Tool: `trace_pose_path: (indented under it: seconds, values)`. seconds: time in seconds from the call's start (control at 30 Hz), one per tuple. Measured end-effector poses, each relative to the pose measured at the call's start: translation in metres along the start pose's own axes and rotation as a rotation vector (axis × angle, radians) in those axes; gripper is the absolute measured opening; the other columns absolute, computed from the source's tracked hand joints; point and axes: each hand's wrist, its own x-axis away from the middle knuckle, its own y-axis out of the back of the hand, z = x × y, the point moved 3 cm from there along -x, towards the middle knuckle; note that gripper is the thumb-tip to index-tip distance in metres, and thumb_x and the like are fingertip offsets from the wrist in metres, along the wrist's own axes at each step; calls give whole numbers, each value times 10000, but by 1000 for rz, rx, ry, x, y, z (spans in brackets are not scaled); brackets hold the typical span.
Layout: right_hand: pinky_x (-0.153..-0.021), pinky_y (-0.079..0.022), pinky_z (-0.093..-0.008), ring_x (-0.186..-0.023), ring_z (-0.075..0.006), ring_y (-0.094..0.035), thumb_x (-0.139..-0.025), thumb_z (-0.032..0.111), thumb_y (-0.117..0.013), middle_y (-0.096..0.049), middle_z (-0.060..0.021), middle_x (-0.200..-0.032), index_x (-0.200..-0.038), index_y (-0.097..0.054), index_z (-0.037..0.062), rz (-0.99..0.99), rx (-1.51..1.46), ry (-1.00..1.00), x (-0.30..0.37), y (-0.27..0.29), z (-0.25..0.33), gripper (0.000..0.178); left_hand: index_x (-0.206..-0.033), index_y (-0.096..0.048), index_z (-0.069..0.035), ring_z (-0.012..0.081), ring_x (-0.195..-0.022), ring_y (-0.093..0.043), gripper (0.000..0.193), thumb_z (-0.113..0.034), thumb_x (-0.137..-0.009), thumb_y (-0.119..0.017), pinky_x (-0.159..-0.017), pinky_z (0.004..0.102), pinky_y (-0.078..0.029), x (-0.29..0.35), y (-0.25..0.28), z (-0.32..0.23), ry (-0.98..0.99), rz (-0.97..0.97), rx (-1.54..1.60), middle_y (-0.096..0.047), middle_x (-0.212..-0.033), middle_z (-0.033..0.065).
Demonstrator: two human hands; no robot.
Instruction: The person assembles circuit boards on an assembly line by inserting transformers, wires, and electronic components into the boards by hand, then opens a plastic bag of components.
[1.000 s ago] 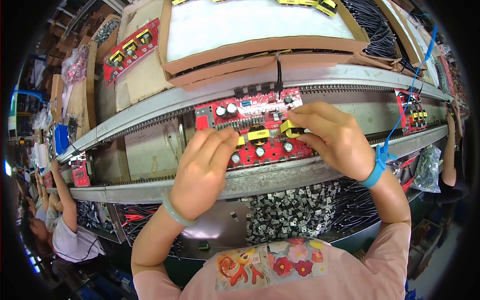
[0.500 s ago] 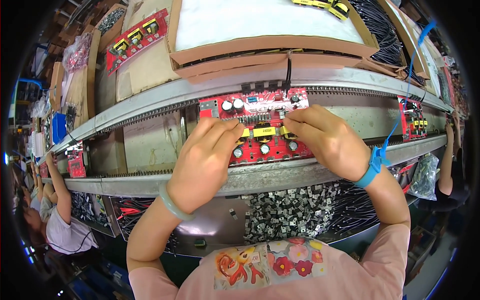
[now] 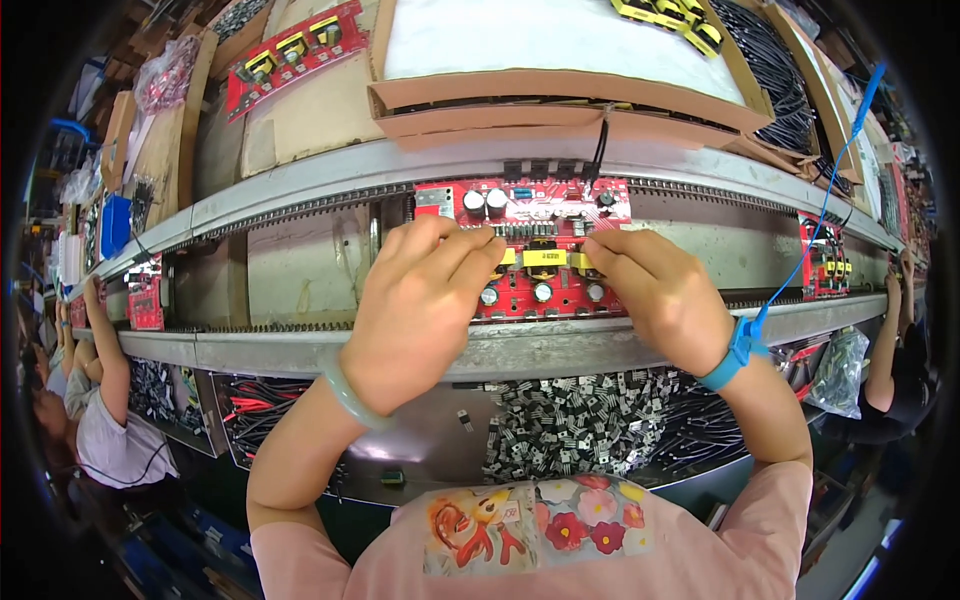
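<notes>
A red circuit board [image 3: 462, 185] lies across the rails in front of me, with a row of yellow-banded transformers and several round capacitors [image 3: 543, 292] on it. My left hand [image 3: 420, 300] is closed, its fingertips pressed together at the left yellow transformer [image 3: 507, 258], which they partly hide. On the other side, my right hand [image 3: 665, 290] is closed in a pinch at the right yellow transformer [image 3: 581, 262]. Between them the middle transformer [image 3: 545, 258] stands uncovered. A blue wrist strap with a cord [image 3: 738, 358] circles my right wrist.
Metal rails with chains [image 3: 290, 212] run left to right. Beyond stands a cardboard box [image 3: 480, 92] with loose transformers [image 3: 670, 18]. Nearer me, a tray holds black three-legged components [image 3: 575, 425] and black cables [image 3: 705, 415]. Other boards [image 3: 825, 255] and people's arms [image 3: 110, 355] are at both sides.
The whole scene has shifted slightly to the right in view. Both hands stay at the outer transformers, with only small finger movement.
</notes>
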Motion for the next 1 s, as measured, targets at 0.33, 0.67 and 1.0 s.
trace_pose_path:
  seconds: [0.33,0.67,1.0]
  values:
    - [-873,-565,-429,-1009,-371,-681,-726,-65,-759,-687,-171,-1142,-1148,-687,-18,136,-151,-53,-9,9,-10,430,-1200,-681,-13,321,-1059,-615,381,35,-822,-702,-916,414,-485,11,14,0,35,-40,86,-655,-1281,135]
    - [-867,-456,-414,-961,-300,-623,-730,12,-793,-662,-110,-1092,-1213,-661,17,77,21,113,-59,-18,39,500,-1302,-578,39,260,-907,-605,442,9,-881,-709,-827,360,-507,62,-6,26,573,-98,542,-612,-999,149]
    - [-869,-456,-408,-927,-297,-622,-759,10,-766,-667,-129,-1057,-1177,-675,-32,234,35,201,-77,-29,41,430,-1194,-640,42,352,-882,-611,350,-120,-891,-705,-768,442,-495,62,-14,25,545,-104,299,-630,-920,148]
